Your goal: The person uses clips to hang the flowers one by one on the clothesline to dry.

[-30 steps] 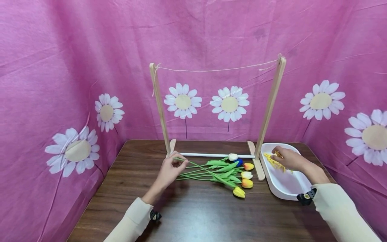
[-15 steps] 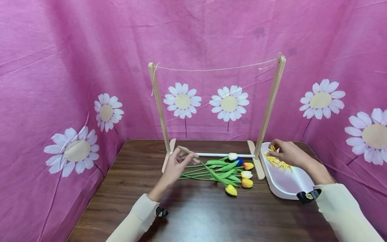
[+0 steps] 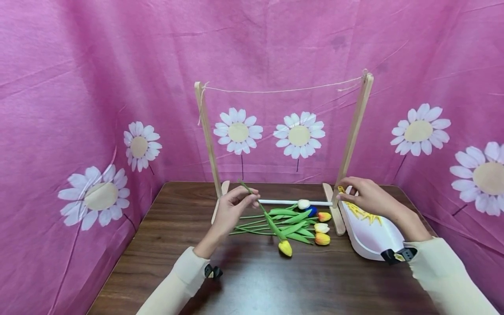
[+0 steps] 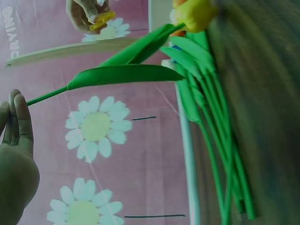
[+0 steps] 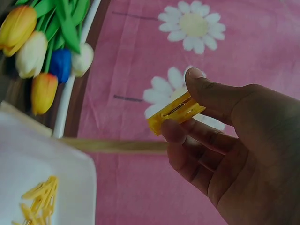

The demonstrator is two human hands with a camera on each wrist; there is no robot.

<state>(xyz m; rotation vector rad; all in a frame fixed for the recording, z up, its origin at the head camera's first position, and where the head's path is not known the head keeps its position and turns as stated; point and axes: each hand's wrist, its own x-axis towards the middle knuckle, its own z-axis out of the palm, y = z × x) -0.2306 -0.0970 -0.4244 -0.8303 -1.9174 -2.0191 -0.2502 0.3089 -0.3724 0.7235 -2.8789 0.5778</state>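
My left hand pinches the stem of a yellow tulip near its end, the flower head hanging low toward me with its green leaves on the stem. In my right hand a yellow clothespin is pinched between thumb and fingers, above the left rim of the white tray. More yellow clothespins lie in that tray. Several other tulips, among them an orange-yellow one, a white one and a blue one, lie on the table with their stems to the left.
A wooden frame stands behind the tulips, with a left post, a right post and a white bar low between them. Thin string spans the post tops. Pink cloth with printed daisies surrounds the brown table.
My left hand has lifted the yellow tulip's stem and moved right, its head swinging left away from the others. My right hand has raised a clothespin from the tray and moved left.
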